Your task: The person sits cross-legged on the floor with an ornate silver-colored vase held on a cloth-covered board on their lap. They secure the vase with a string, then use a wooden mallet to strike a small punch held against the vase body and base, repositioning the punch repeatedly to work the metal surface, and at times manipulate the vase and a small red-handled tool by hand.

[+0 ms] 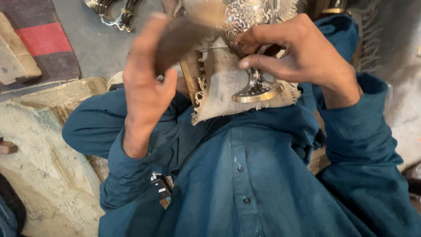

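Note:
An engraved silver-coloured metal goblet (256,85) with a gold-rimmed foot lies tilted on a frayed, dirty cloth (219,87) over my lap. My right hand (298,57) grips the goblet around its stem and lower bowl. My left hand (147,83) holds a flat brown tool or pad (182,37) up against the goblet's bowl; what the piece is I cannot tell. The top of the goblet runs out of view. Both arms wear dark teal sleeves.
My teal shirt (245,175) fills the lower view. A beige woven sack (48,166) lies at left, a red-and-dark striped mat (44,39) at upper left, curved metal pieces (112,13) on the grey floor, pale fabric (403,105) at right.

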A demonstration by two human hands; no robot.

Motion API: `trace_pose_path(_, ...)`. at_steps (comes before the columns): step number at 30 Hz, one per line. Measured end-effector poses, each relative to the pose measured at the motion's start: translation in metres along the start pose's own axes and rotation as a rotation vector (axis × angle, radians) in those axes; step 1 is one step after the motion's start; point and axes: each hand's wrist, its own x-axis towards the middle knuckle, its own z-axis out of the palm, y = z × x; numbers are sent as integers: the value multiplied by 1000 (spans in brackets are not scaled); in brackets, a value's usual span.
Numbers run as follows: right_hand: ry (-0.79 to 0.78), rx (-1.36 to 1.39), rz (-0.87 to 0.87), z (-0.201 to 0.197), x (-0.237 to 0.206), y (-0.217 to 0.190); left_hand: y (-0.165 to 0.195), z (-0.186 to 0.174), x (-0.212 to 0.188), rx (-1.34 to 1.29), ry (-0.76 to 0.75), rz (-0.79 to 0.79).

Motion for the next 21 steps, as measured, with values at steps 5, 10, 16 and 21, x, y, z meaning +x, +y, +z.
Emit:
trace_pose_path(5,-10,5,-37,-1,4,-2,2,-3,0,321,-48,113)
trace_pose_path(10,3,-18,-40,-2,5,-3,5,-5,1,483,-169,-1)
trace_pose_path(16,-8,-48,-38,-1,5,-1,4,-12,2,262,-70,131)
trace_pose_path(21,95,-37,-32,6,-1,-8,5,-6,-4,-116,69,-211)
